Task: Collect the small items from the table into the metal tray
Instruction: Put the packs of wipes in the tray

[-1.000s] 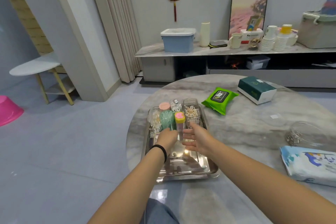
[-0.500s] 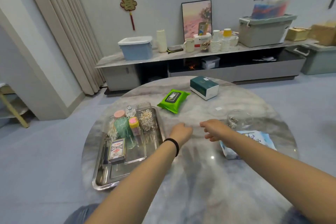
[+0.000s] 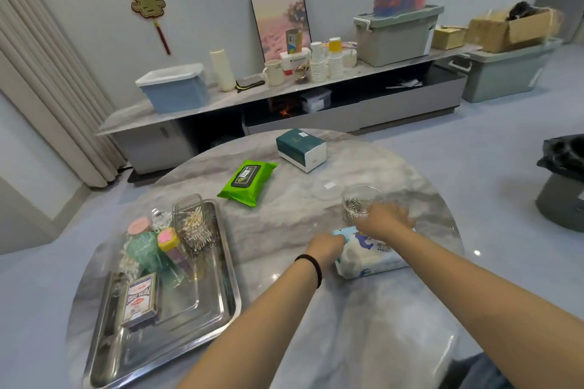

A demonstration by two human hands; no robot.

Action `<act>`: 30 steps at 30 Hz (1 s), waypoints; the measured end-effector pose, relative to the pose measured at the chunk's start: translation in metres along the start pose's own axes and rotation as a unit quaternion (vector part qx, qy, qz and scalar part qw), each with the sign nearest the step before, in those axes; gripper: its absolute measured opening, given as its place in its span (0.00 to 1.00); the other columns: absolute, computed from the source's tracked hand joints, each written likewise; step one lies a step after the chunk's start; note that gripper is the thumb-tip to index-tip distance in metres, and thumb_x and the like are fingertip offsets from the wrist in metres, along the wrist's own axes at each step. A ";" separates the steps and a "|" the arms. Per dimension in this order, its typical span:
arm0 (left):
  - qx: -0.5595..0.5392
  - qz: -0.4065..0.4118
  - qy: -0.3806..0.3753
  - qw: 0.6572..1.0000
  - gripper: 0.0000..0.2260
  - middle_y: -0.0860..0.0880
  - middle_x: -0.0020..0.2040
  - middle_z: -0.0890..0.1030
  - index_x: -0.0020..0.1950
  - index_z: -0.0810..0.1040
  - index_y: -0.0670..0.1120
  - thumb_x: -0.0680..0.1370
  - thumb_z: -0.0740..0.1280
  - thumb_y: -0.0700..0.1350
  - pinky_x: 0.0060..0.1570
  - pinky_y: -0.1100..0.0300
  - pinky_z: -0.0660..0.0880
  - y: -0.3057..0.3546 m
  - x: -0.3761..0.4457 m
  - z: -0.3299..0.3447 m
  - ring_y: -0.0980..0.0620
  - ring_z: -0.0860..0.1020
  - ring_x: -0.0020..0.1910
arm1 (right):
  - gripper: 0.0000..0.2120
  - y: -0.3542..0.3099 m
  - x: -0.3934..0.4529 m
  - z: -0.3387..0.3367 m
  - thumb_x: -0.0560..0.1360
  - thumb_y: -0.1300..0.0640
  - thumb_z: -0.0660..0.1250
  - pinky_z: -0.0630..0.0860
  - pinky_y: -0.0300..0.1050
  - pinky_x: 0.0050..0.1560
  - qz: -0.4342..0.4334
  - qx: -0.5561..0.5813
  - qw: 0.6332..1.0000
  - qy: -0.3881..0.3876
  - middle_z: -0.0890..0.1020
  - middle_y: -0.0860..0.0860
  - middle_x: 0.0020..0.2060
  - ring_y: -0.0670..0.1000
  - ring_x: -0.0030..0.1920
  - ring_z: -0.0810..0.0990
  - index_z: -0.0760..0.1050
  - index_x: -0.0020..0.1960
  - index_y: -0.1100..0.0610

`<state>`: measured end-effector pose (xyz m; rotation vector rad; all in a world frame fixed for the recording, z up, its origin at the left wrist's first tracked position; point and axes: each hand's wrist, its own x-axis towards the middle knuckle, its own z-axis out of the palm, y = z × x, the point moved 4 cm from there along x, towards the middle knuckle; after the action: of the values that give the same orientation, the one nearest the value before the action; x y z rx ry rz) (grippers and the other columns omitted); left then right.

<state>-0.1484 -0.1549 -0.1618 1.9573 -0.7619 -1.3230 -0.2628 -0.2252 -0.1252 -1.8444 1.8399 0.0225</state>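
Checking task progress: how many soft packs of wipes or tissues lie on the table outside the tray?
2: the green wipes pack mid-table, and the white-and-blue tissue pack under both hands near the right edge.

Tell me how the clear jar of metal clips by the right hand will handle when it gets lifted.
The clear jar looks lidless, so tilting it would probably spill the metal clips. Its smooth wall may be slippery and likely rigid, possibly breakable. The clips pile at the bottom, so it should feel bottom-heavy and stand steady. The right hand is beside it.
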 end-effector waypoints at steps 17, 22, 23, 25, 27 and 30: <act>-0.245 -0.051 -0.106 0.962 0.13 0.43 0.48 0.84 0.55 0.80 0.42 0.73 0.72 0.47 0.41 0.55 0.82 -0.023 0.008 -0.005 0.49 0.84 0.38 | 0.14 0.004 -0.006 0.009 0.68 0.45 0.70 0.69 0.40 0.35 -0.090 0.060 0.986 -0.127 0.75 0.51 0.39 0.51 0.39 0.73 0.75 0.38 0.55; -0.228 -0.026 -0.047 0.972 0.22 0.41 0.53 0.83 0.62 0.77 0.39 0.71 0.73 0.46 0.37 0.55 0.81 -0.026 0.010 -0.062 0.47 0.83 0.41 | 0.35 -0.016 -0.022 0.018 0.67 0.52 0.75 0.75 0.50 0.60 -0.195 0.086 0.956 -0.202 0.74 0.52 0.64 0.53 0.59 0.75 0.66 0.71 0.52; -0.225 -0.024 -0.036 0.973 0.23 0.42 0.54 0.83 0.62 0.77 0.40 0.71 0.74 0.47 0.37 0.54 0.82 -0.025 0.010 -0.075 0.46 0.83 0.43 | 0.40 -0.023 -0.025 0.019 0.66 0.50 0.76 0.70 0.49 0.66 -0.234 0.030 0.954 -0.186 0.71 0.50 0.67 0.53 0.65 0.71 0.61 0.74 0.49; -0.223 -0.018 -0.039 0.974 0.23 0.41 0.58 0.82 0.63 0.76 0.41 0.71 0.73 0.49 0.44 0.49 0.81 -0.020 0.007 -0.099 0.44 0.82 0.49 | 0.47 -0.041 -0.033 0.015 0.64 0.45 0.76 0.60 0.49 0.70 -0.296 -0.049 0.947 -0.113 0.68 0.48 0.69 0.55 0.70 0.62 0.53 0.76 0.44; -0.223 -0.002 -0.056 0.973 0.25 0.40 0.61 0.80 0.65 0.75 0.40 0.71 0.73 0.48 0.55 0.44 0.77 -0.011 0.007 -0.116 0.41 0.79 0.56 | 0.50 -0.060 -0.037 0.010 0.62 0.42 0.76 0.57 0.49 0.69 -0.331 -0.068 0.939 -0.066 0.68 0.50 0.68 0.55 0.69 0.59 0.52 0.76 0.42; -0.215 0.031 -0.081 0.973 0.26 0.40 0.61 0.80 0.65 0.74 0.39 0.70 0.73 0.49 0.55 0.46 0.77 0.004 0.011 -0.133 0.41 0.79 0.56 | 0.53 -0.086 -0.031 0.009 0.59 0.41 0.78 0.60 0.48 0.69 -0.364 -0.052 0.928 -0.064 0.67 0.51 0.70 0.54 0.70 0.62 0.52 0.76 0.45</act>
<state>-0.0200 -0.1400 -0.1272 1.4885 -0.5485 -1.4798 -0.1814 -0.1991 -0.0917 -2.4272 0.9943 -0.0259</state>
